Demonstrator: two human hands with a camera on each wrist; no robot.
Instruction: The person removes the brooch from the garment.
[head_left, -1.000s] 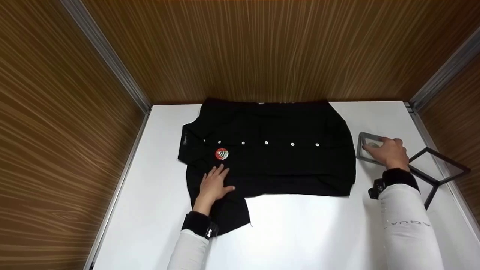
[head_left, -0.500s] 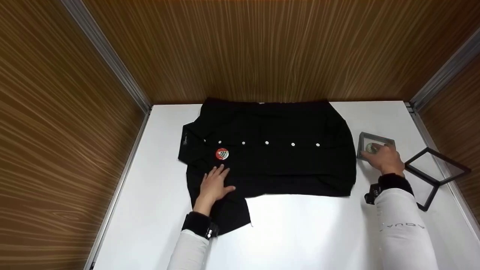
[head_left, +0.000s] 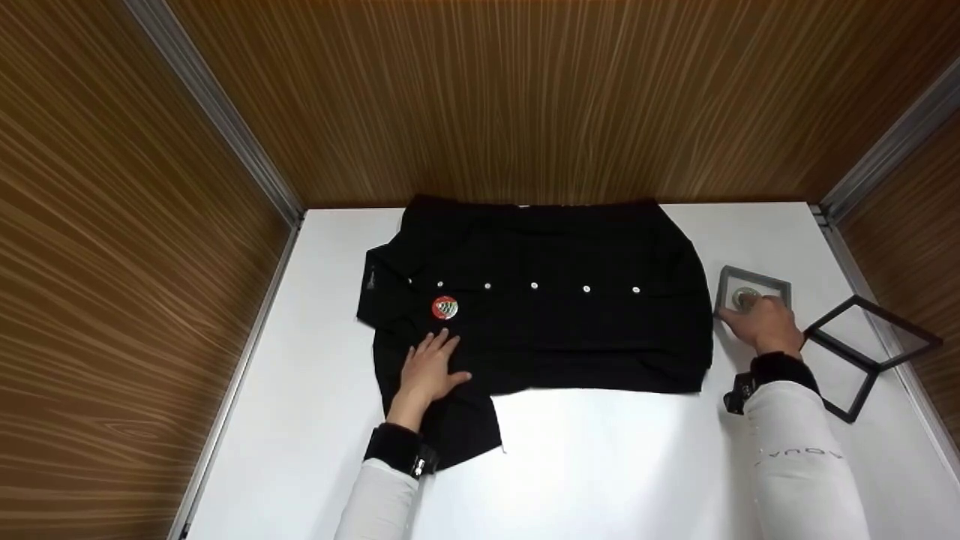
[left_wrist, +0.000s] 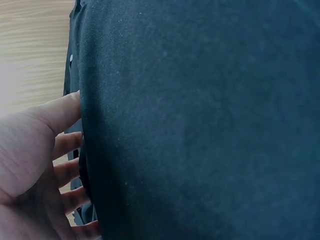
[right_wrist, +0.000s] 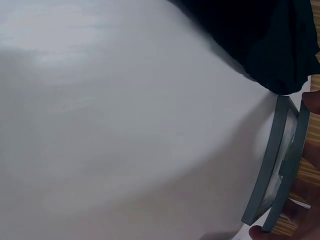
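Observation:
A black buttoned shirt (head_left: 562, 322) lies spread on the white table, a round red-and-white badge (head_left: 445, 307) on its chest. My left hand (head_left: 427, 375) rests on the shirt just below that badge, fingers spread. In the left wrist view, dark cloth (left_wrist: 200, 120) fills most of the picture. At the right, my right hand (head_left: 769, 328) grips the near side of a grey square display frame (head_left: 757, 274) with a small round object (head_left: 745, 298) inside. Two grey bars of the frame (right_wrist: 268, 165) stand slightly apart in the right wrist view, the thumb at one end.
A black hinged frame (head_left: 877, 365) with clear panes stands opened beside the right forearm, near the right wall. Wood-grain panels (head_left: 525, 97) enclose the table at the back and both sides. The shirt's right edge lies close to the grey frame.
My right hand has shifted left and toward the frame's near edge, uncovering more of the round object and of the black frame. The left hand and shirt have stayed put.

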